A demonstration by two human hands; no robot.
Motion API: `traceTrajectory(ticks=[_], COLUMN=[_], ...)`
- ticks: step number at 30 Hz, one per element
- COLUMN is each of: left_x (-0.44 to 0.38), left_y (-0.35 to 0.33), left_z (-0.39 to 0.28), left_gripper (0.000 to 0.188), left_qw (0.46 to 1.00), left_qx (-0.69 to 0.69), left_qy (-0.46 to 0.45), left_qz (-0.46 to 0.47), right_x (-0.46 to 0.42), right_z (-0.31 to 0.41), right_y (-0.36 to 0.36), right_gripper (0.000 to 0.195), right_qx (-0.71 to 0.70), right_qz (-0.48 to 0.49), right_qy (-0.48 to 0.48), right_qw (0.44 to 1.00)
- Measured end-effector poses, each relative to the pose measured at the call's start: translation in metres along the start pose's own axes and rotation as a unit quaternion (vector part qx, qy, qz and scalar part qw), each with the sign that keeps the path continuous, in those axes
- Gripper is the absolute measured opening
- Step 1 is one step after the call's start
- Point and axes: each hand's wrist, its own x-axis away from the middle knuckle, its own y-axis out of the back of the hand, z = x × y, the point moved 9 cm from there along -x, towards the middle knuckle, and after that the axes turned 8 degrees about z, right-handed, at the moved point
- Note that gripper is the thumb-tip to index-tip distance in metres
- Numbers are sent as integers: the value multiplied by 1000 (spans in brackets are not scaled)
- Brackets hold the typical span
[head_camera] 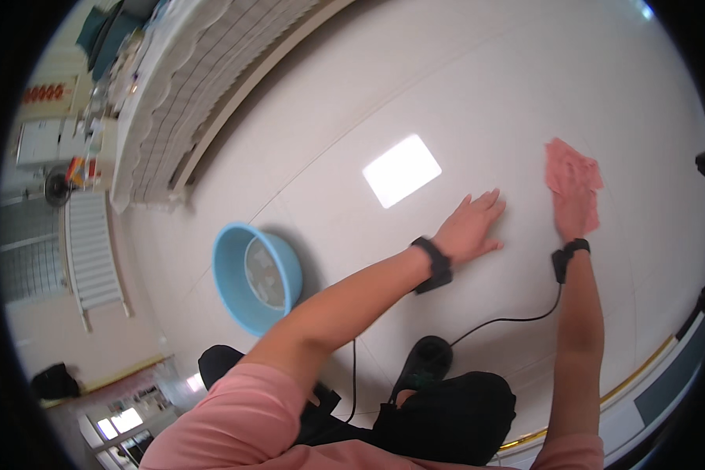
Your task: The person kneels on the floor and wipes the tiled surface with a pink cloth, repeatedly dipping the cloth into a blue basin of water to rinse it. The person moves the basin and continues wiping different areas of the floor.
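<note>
A pink cloth (564, 161) lies spread on the pale tiled floor, towards the right of the view. On top of it my right hand (573, 205) presses flat, its fingers over the cloth. My left hand (470, 229) is at the middle right, palm down on or just above the bare tiles, fingers spread, holding nothing. Each wrist wears a black band with a small box. To the left of my left forearm stands a light blue plastic basin (226, 276), with what looks like water in the bottom.
A black cable (505, 319) runs from the right wristband past my dark slipper (426, 358). At upper left is furniture draped with a striped, scalloped cloth (211, 76). Beyond are a white radiator (94, 249) and a fan (57, 187). A gold-edged strip (637, 367) borders the floor at right.
</note>
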Motion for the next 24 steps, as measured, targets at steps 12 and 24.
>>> traceTrajectory(ticks=[12, 24], left_x=[669, 698], left_y=[166, -53], left_z=[251, 364], left_gripper=[60, 32], left_qw=[868, 630], left_qx=[29, 713], left_qy=[426, 219], left_qz=[-254, -214], right_x=[47, 221], right_z=[343, 612], right_y=[-60, -28], right_gripper=[68, 41], right_qx=[273, -290], right_qz=[96, 287], right_qy=[290, 119], right_qw=[912, 905])
